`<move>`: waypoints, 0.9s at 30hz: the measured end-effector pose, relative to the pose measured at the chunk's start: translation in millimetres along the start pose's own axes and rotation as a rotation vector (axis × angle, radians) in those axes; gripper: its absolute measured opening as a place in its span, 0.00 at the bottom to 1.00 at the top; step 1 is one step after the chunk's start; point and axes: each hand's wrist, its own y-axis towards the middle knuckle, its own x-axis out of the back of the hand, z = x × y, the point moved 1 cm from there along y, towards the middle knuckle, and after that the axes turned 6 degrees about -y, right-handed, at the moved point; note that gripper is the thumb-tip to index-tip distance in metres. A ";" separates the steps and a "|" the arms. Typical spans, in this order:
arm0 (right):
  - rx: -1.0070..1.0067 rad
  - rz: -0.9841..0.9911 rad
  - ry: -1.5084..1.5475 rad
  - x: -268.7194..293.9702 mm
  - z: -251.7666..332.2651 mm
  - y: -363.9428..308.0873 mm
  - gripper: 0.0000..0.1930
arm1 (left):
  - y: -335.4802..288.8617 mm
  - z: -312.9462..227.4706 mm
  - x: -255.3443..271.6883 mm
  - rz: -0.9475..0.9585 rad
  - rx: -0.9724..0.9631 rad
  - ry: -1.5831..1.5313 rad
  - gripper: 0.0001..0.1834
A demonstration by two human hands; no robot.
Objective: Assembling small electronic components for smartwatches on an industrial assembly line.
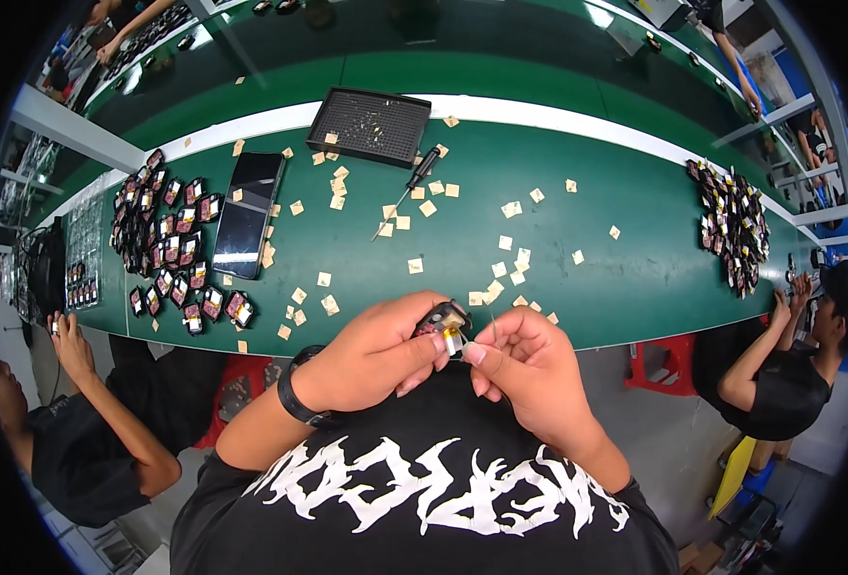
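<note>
My left hand (376, 356) is closed around a small black electronic unit (440, 319), held just above the table's near edge. A white and yellow part (452, 339) shows on the unit's side toward my right hand. My right hand (531, 364) pinches thumb against fingers right beside that part. Something thin and greyish shows at its fingertips; whether it is a wire or a slim tool I cannot make out. My left fingers hide much of the unit.
Many similar units (186, 249) lie at the left, with another pile (733, 225) at the far right. A phone (249, 216), black tray (368, 125), screwdriver (408, 189) and scattered beige squares (415, 265) lie on the green table (635, 297). People sit at both sides.
</note>
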 end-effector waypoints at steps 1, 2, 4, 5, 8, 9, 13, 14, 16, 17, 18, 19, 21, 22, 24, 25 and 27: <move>0.046 -0.003 -0.031 -1.1 0.3 -0.8 0.05 | -1.6 0.2 1.2 0.014 0.039 -0.082 0.14; 0.092 -0.006 -0.062 -2.1 0.4 -1.6 0.06 | -2.7 0.2 1.9 0.028 0.077 -0.163 0.14; 0.150 -0.028 -0.048 -2.6 -2.3 -2.6 0.08 | -3.2 -0.8 2.2 0.034 0.086 -0.192 0.14; 0.208 -0.048 -0.031 -2.5 -3.4 -3.0 0.11 | -3.3 -1.5 2.1 0.038 0.097 -0.221 0.14; 0.348 0.012 -0.222 2.6 -3.5 -5.5 0.15 | -3.6 -4.9 0.7 0.009 0.127 -0.169 0.15; 0.347 0.012 -0.221 1.6 -0.6 -4.2 0.15 | -4.1 -3.5 0.4 0.009 0.128 -0.169 0.15; 0.694 -0.111 -0.725 -5.8 1.7 8.5 0.13 | -4.3 -1.6 0.3 0.036 0.105 -0.147 0.15; 0.739 -0.120 -0.759 -4.2 0.4 10.8 0.13 | -3.9 -1.9 0.8 0.027 0.117 -0.145 0.15; 0.787 -0.120 -0.788 -3.6 0.7 10.9 0.12 | -4.2 -1.1 0.1 0.011 0.102 -0.095 0.14; 0.692 -0.133 -0.719 -4.0 1.0 8.9 0.11 | -4.3 -0.8 -0.1 -0.003 0.089 -0.044 0.14; 0.597 -0.149 -0.651 -4.3 -0.2 6.7 0.09 | -4.3 -1.6 -1.2 -0.004 0.088 -0.045 0.14; 0.596 -0.147 -0.651 -6.0 -2.1 5.1 0.09 | -4.5 -3.4 -2.5 -0.019 0.072 0.016 0.13; 0.323 -0.169 -0.336 -8.3 -7.4 4.4 0.06 | -4.6 -3.9 -2.3 -0.034 0.055 0.075 0.13; 0.322 -0.168 -0.337 -9.2 -6.7 4.3 0.06 | -4.2 -3.0 -1.4 -0.041 0.023 0.140 0.13; 0.293 -0.196 -0.330 -10.7 -4.5 4.2 0.06 | -3.4 1.0 -0.5 -0.048 -0.009 0.205 0.12; 0.293 -0.195 -0.331 -11.4 -5.0 4.5 0.06 | -3.2 4.2 -0.7 -0.081 -0.060 0.238 0.11; 0.276 -0.203 -0.301 -12.0 -7.2 4.8 0.06 | -2.1 5.4 -1.9 -0.113 -0.111 0.270 0.10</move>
